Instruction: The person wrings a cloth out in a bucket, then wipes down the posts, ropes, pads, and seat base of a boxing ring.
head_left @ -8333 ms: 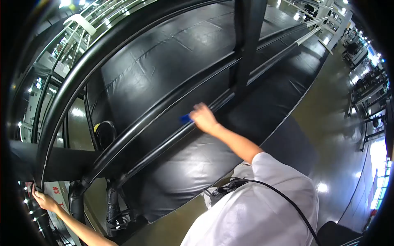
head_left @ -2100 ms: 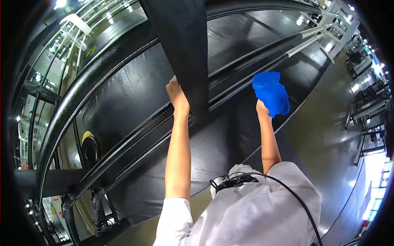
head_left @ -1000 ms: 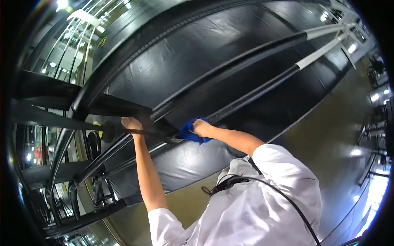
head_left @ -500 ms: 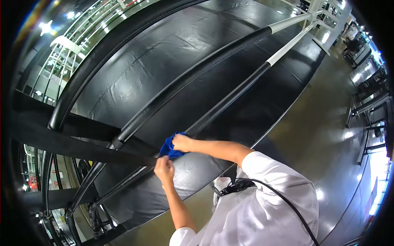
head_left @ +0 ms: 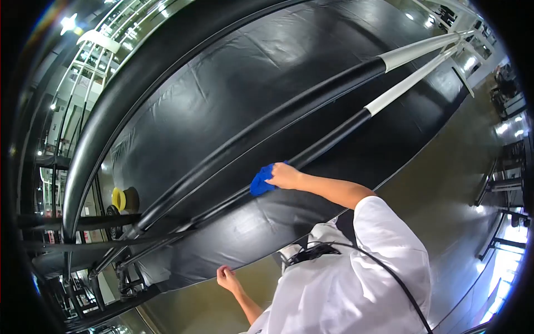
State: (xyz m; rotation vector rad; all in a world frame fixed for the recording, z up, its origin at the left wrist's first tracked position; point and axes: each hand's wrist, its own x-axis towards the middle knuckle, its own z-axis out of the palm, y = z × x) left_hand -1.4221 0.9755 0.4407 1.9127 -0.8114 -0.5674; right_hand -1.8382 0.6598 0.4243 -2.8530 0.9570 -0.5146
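Indoors and brightly lit. Down the right side, smooth olive-brown floor (head_left: 434, 161), shining in patches, with dark metal frames (head_left: 509, 192) at the far edge; at the upper left, a white-topped rack (head_left: 99, 40). Filling most of the middle, a broad black cover (head_left: 245, 67), glossy, creased and seamed. Over it, a thick curved black tube (head_left: 122, 89) sweeping from lower left to the top, then, nearer, an upper rail (head_left: 289, 114) and a thinner lower rail (head_left: 328, 140), both sleeved in black and white toward the far right. Across the lower left, dark bands (head_left: 111, 243), lower and slimmer to the eye than half a second ago.

Clearest change at the hands. Left hand (head_left: 227, 277), half a second ago close against the right one, now down over the floor, well apart from rails and bands; fingers loosely curled, nothing visible in them, impossible to tell whether fully clenched. Right hand (head_left: 285, 175) closed on a bunched blue cloth (head_left: 261, 181), leaving the cloth, by the look of it, to one hand alone. Cloth at the lower rail, seemingly nearer the white part than before; draped over or wrapped around, cannot tell which.
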